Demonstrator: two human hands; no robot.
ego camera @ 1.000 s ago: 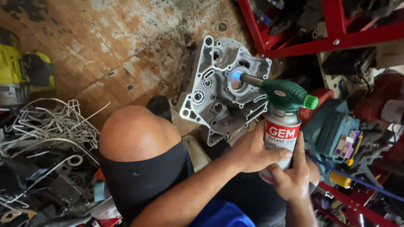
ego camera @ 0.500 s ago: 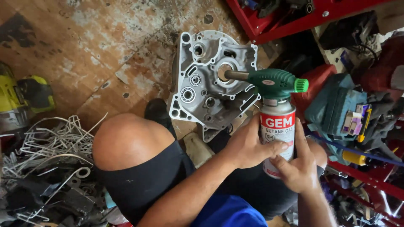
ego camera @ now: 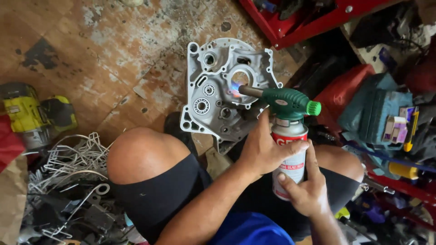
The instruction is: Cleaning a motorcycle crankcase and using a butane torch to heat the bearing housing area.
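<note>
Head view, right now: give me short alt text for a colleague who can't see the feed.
Both hands, left and right, hold a gas canister topped with a green torch head, its blue flame aimed at a grey engine crankcase half lying on the worn floor in front of the person's knee.

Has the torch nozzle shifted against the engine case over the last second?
Yes. The torch nozzle and flame have moved left on the engine case, from its right edge to the rim of the large round bore.
</note>
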